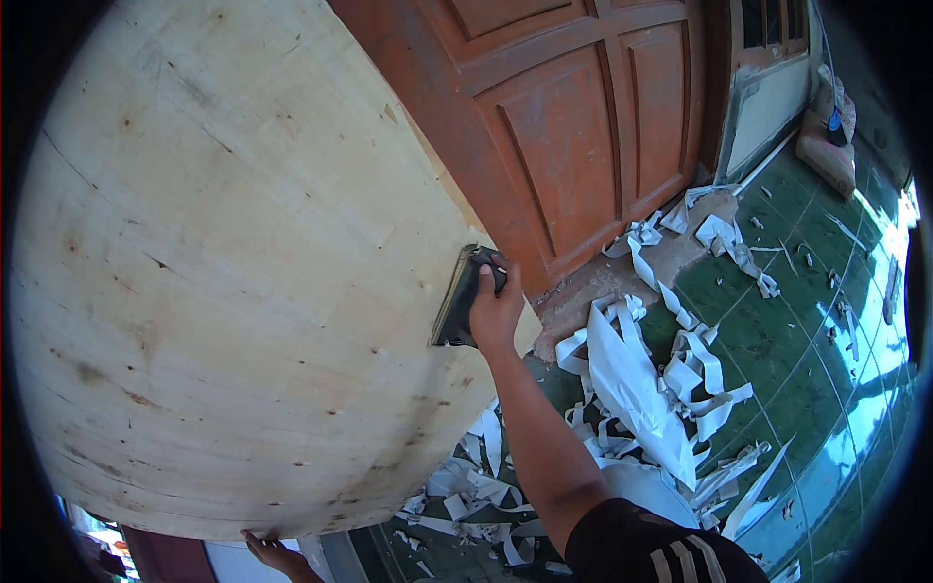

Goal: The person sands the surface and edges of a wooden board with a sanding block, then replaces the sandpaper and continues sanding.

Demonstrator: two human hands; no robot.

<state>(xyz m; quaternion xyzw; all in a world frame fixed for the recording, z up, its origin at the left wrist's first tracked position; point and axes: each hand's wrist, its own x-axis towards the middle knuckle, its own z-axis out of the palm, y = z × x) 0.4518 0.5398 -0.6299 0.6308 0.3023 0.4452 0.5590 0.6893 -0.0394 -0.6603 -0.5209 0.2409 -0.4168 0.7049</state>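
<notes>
A large pale plywood sheet with knots and dark stains fills the left and middle of the view. My right hand is wrapped round a dark hand tool with a flat, straight-edged block, which lies against the sheet near its right edge. At the bottom, my left hand touches the sheet's lower edge with its fingertips; the fingers look spread, and nothing shows in them.
Behind the sheet stands a brown panelled door. White strips and scraps litter the green tiled floor. A sack leans by the wall at the upper right.
</notes>
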